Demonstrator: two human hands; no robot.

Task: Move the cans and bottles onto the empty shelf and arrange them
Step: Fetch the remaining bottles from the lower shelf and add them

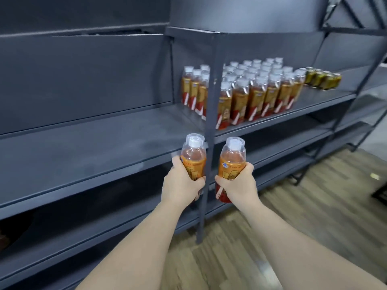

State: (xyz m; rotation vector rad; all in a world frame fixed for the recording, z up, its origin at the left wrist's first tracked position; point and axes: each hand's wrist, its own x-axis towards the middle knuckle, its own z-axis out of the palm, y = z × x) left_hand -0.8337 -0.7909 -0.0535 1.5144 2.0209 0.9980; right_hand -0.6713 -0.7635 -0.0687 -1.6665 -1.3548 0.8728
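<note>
My left hand (181, 185) grips an orange-labelled bottle with a white cap (193, 155), held upright in front of the shelf edge. My right hand (238, 185) grips a second bottle of the same kind (230, 162), just right of the upright post. Several matching bottles (257, 93) stand in rows on the right shelf section, and three more (195, 88) stand just left of the post. A group of green-gold cans (322, 79) sits behind them at the far right. The grey shelf (83, 151) to the left is bare.
A dark grey upright post (209, 132) stands between my two hands. Lower grey shelves (104, 233) run beneath. Wood-pattern floor (293, 206) lies to the right, with a dark object (381, 193) at its right edge.
</note>
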